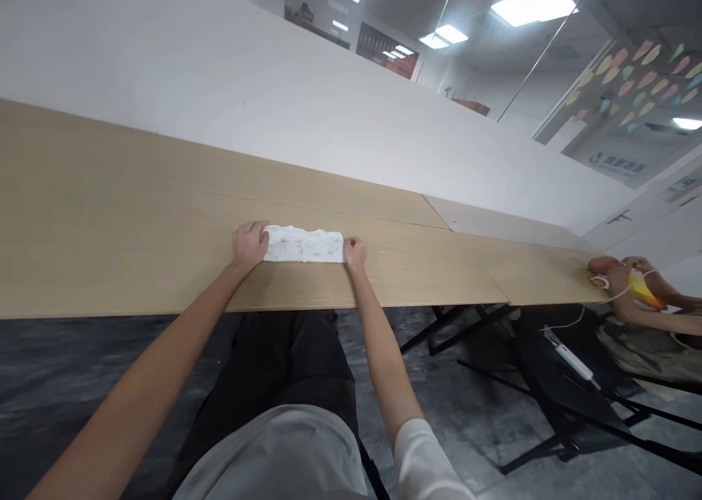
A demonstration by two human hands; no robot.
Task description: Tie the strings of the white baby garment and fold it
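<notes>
A white cloth [303, 245] with a small scattered print lies on the table as a folded, narrow strip, a crease line near its middle. Its left end is gripped by my left hand [251, 243], the thumb on the cloth and the fingers bent along the far side. At the opposite end, my right hand [355, 251] pinches the cloth's edge between closed fingers. The strip looks fairly flat, with a slightly wavy far edge. What lies beneath my fingers is hidden.
The long wooden table [137, 215] runs along a white wall [219, 83] topped with glass. Far right, another person's hands [619, 270] rest by the table's end. Black folding chairs [559, 383] stand below, one holding a white power strip [573, 360] with a cable.
</notes>
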